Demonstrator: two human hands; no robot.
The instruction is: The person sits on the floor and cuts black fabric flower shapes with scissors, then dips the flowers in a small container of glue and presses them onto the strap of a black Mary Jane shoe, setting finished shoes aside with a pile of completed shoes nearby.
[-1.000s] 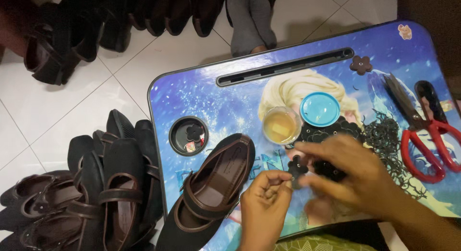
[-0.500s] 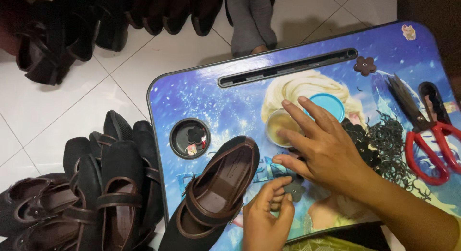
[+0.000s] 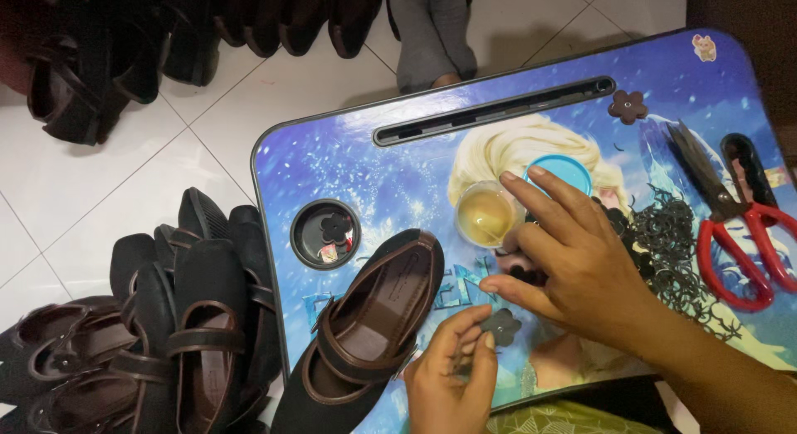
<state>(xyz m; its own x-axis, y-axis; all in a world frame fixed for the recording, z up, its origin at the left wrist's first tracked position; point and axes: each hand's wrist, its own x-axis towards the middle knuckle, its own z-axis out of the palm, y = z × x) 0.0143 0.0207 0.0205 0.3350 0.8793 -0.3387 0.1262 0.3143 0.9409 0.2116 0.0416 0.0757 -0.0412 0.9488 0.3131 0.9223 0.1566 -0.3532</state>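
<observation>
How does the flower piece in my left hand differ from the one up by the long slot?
The held flower piece is dark grey, pinched by the left hand; the flower by the slot is brown with a visible centre and lies loose on the lap table. Both are small flower shapes.

A small sticker (image 3: 705, 46), pale with a cartoon figure, sits at the far right corner of the blue printed worktop (image 3: 332, 160). A tiny red-and-white label (image 3: 329, 251) lies in the round cup recess (image 3: 325, 233).
</observation>
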